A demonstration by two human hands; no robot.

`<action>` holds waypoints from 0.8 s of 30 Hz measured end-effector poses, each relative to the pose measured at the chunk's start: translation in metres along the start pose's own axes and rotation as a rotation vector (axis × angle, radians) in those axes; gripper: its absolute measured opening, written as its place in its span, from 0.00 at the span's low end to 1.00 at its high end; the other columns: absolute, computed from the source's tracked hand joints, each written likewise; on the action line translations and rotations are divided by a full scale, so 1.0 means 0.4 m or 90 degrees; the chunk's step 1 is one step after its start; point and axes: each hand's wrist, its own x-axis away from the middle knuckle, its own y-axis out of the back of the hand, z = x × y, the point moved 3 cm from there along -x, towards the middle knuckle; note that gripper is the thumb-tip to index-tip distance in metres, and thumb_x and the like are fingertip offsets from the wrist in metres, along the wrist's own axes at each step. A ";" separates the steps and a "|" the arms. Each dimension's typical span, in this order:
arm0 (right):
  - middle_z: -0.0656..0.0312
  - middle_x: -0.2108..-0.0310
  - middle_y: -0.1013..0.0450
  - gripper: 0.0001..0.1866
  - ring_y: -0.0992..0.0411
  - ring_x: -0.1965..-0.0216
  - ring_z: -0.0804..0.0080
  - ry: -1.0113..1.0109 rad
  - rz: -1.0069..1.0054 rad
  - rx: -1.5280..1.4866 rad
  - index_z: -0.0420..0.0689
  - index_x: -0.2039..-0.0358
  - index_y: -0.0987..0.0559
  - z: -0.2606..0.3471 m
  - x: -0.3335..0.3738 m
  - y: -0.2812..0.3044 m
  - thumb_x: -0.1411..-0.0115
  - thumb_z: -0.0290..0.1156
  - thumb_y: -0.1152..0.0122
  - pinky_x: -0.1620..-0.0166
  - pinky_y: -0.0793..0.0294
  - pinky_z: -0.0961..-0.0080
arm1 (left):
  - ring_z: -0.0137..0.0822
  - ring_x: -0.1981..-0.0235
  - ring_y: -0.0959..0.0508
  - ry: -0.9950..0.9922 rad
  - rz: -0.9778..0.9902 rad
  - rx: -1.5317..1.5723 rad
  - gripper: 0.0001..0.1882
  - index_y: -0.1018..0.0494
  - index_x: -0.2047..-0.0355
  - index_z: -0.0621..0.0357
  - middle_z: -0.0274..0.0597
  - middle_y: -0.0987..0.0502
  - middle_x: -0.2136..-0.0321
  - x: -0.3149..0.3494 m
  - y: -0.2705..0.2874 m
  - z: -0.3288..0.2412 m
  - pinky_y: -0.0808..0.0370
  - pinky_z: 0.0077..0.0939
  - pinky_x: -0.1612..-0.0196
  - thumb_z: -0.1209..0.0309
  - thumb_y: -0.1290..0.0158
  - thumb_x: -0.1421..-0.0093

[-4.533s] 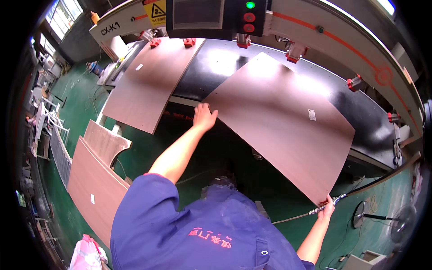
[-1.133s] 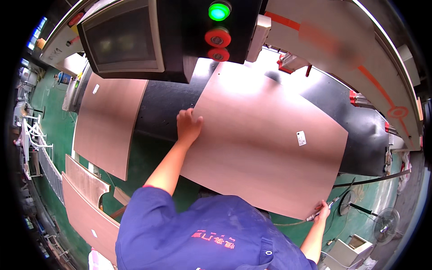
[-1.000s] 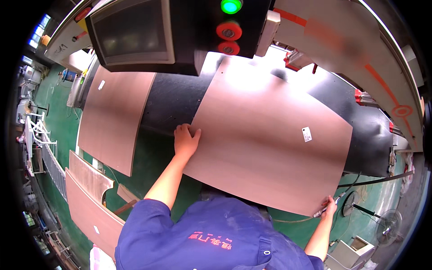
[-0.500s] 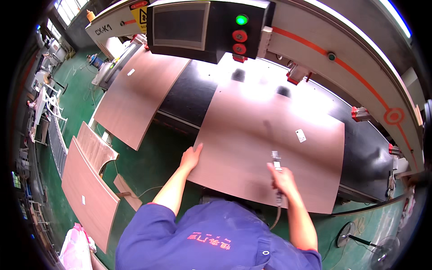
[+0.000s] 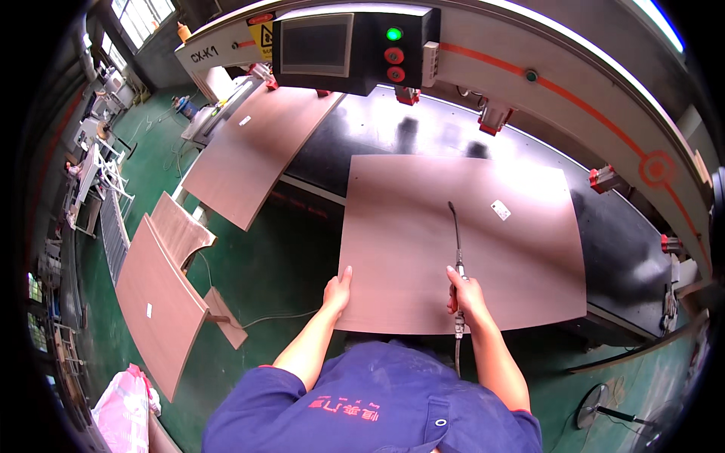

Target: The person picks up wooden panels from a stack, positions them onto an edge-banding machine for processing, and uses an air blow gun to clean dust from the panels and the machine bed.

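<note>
A large brown wood-look board point(image 5: 408, 226) lies on the black machine bed, its near edge overhanging toward my body. At its left edge, close to the near corner, my left hand point(image 5: 337, 293) is closed round the rim, thumb on top. Above the near part of the board my right hand point(image 5: 466, 294) grips an air blow gun point(image 5: 458, 260). The gun's thin dark nozzle points away from me over the board, and a hose runs from its lower end toward my body. A small white label point(image 5: 501, 210) sits on the board, right of the nozzle tip.
Across the back spans a white machine gantry point(image 5: 574, 94) with a screen box point(image 5: 355, 49) and red-tipped fittings. A second brown board point(image 5: 260, 151) lies on the bed's left. Another board point(image 5: 155, 294) leans at lower left near a pink bag point(image 5: 124, 411). A fan point(image 5: 593, 406) stands lower right.
The board has turned, so its left edge now runs nearly straight away from me. The blow gun's nozzle, blurred before, shows clearly. My left hand stays on the left edge; my view has shifted.
</note>
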 end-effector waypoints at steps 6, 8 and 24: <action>0.61 0.90 0.35 0.25 0.34 0.90 0.71 -0.004 -0.053 -0.137 0.43 0.85 0.32 -0.109 0.082 0.125 0.42 0.51 0.43 0.84 0.33 0.76 | 0.39 0.54 0.27 0.034 -0.003 0.209 0.34 0.29 0.57 0.72 0.51 0.24 0.59 0.057 -0.033 0.034 0.32 0.34 0.51 0.44 0.54 0.39; 0.62 0.91 0.35 0.25 0.34 0.90 0.71 0.008 -0.100 -0.188 0.44 0.84 0.32 -0.172 0.106 0.185 0.42 0.52 0.44 0.84 0.32 0.76 | 0.35 0.55 0.28 0.064 -0.002 0.244 0.33 0.28 0.59 0.70 0.47 0.24 0.61 0.092 -0.031 0.019 0.32 0.32 0.52 0.45 0.53 0.39; 0.68 0.89 0.38 0.18 0.35 0.92 0.77 0.064 -0.306 -0.259 0.44 0.74 0.32 -0.367 0.189 0.323 0.38 0.46 0.47 0.90 0.41 0.84 | 0.25 0.75 0.31 0.131 -0.081 0.475 0.25 0.25 0.71 0.61 0.33 0.26 0.74 0.253 -0.061 0.074 0.34 0.24 0.69 0.47 0.49 0.40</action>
